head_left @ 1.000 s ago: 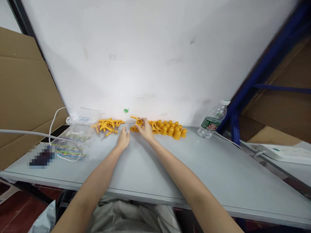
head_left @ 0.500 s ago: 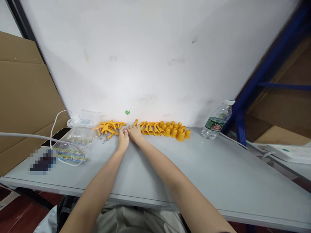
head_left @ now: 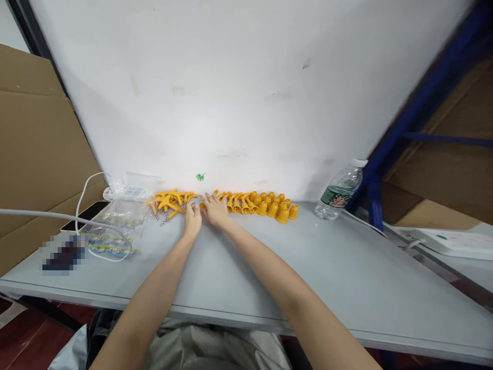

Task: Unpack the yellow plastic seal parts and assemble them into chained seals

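My right hand (head_left: 216, 210) lies over the left end of a row of yellow horn-shaped plastic pieces (head_left: 245, 205), its fingers spread. A yellow rim shows under those fingers, and the rest of that piece is hidden. Close beside it, my left hand (head_left: 192, 220) rests on the table with its fingers extended, nothing visible in it. Just left of that hand is a pile of yellow branching pieces (head_left: 169, 199) with small metal chains (head_left: 165, 220). Several yellow cup-shaped pieces (head_left: 282, 214) stand grouped at the right end of the row.
Clear plastic bags (head_left: 119, 218), a white cable (head_left: 78, 213) and a phone (head_left: 87, 216) lie at left, by a cardboard sheet (head_left: 34, 144). A water bottle (head_left: 339, 192) stands at right, near a blue frame (head_left: 373, 200) and a power strip (head_left: 450, 241). A white panel (head_left: 239, 103) rises behind.
My right hand's fingers have spread and moved apart from my left hand, uncovering a yellow rim between them. My left hand has opened slightly. The view has shifted a little.
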The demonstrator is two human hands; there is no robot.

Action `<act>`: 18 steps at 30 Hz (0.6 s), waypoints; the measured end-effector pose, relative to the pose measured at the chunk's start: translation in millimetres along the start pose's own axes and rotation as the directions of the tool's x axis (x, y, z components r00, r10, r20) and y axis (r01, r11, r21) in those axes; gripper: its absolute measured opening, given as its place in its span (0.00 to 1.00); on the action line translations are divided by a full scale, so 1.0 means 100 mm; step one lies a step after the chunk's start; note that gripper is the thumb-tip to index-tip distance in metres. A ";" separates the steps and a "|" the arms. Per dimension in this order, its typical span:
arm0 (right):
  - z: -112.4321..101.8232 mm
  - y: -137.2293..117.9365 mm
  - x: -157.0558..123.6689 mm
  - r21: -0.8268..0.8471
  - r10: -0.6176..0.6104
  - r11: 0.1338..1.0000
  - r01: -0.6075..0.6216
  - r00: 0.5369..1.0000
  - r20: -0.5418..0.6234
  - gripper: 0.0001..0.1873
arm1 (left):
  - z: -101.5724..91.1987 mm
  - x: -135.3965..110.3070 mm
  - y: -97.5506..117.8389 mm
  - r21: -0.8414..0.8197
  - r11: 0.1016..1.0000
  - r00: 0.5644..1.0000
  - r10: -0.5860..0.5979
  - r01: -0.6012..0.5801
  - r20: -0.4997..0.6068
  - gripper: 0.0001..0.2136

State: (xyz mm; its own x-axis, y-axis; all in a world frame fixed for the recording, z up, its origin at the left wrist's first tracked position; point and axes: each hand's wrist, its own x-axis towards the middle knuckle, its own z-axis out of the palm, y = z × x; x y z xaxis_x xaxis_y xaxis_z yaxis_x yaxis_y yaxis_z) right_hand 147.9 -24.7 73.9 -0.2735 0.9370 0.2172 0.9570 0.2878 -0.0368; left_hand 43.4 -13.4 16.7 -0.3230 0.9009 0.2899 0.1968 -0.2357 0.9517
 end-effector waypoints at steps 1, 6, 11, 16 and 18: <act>-0.06 0.06 -0.05 0.013 0.017 1.000 -0.017 0.999 -0.034 0.30 | 0.00 0.00 0.00 -0.005 1.000 1.000 0.003 -0.003 0.000 0.09; -0.35 0.62 -0.40 0.097 0.277 0.960 -0.262 0.933 -0.230 0.27 | -0.01 -0.02 0.00 0.005 1.000 1.000 0.009 -0.010 0.030 0.09; -0.43 1.31 -0.76 0.133 0.628 0.772 -0.622 0.712 -0.313 0.19 | -0.01 -0.06 0.01 0.028 0.999 0.999 0.028 -0.029 0.044 0.09; -0.33 1.71 -0.90 0.064 0.763 0.633 -0.771 0.609 -0.216 0.21 | -0.04 -0.10 0.07 0.049 0.998 0.998 0.032 -0.034 0.048 0.10; -0.30 1.76 -0.89 0.021 0.742 0.665 -0.747 0.656 -0.137 0.22 | -0.05 -0.11 0.08 0.049 0.998 0.998 0.036 -0.038 0.046 0.10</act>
State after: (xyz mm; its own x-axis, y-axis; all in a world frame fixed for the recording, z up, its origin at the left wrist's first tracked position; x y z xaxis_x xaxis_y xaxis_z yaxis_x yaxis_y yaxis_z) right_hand 343.5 -63.8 77.5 0.5438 0.8016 0.2484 0.8382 -0.5045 -0.2071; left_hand 44.1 -26.7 22.1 -0.2733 0.9076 0.3187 0.2538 -0.2516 0.9340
